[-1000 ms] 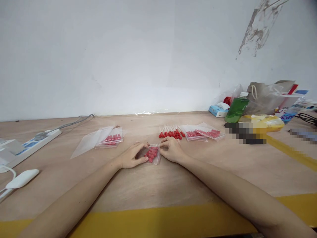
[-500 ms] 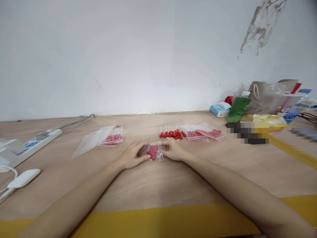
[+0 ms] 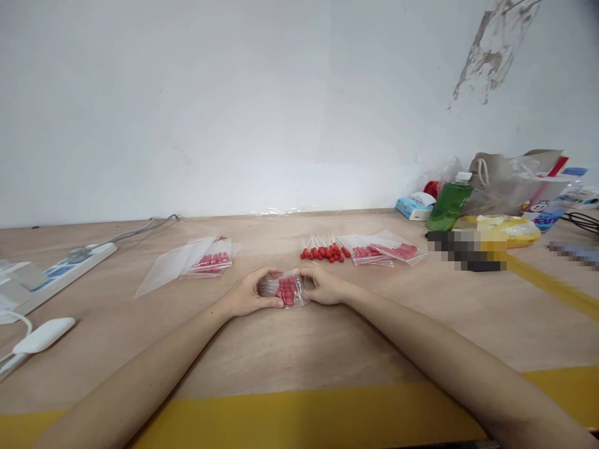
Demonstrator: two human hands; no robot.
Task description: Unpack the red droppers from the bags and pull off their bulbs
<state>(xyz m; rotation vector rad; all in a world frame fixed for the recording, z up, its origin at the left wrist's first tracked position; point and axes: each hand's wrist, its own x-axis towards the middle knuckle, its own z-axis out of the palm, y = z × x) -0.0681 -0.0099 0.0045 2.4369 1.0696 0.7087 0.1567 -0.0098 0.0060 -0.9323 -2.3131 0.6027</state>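
Note:
A small clear plastic bag filled with red-tipped sticks lies on the wooden table in front of me. My left hand grips the bag's left end, fingers curled round it. My right hand pinches the bag's right end. Behind the bag lies a loose row of red-tipped sticks. Filled bags lie to the right of that row. Another filled bag rests on an empty clear bag at the left.
A power strip with a grey cable and a white device sit at the left. At the right stand a green bottle, a tissue pack, a yellow packet and a bag. Yellow tape marks the table's near edge.
The bag has turned from tilted to lying sideways between my hands. Both hands have closed in on its ends, and the red tips have bunched together in the middle.

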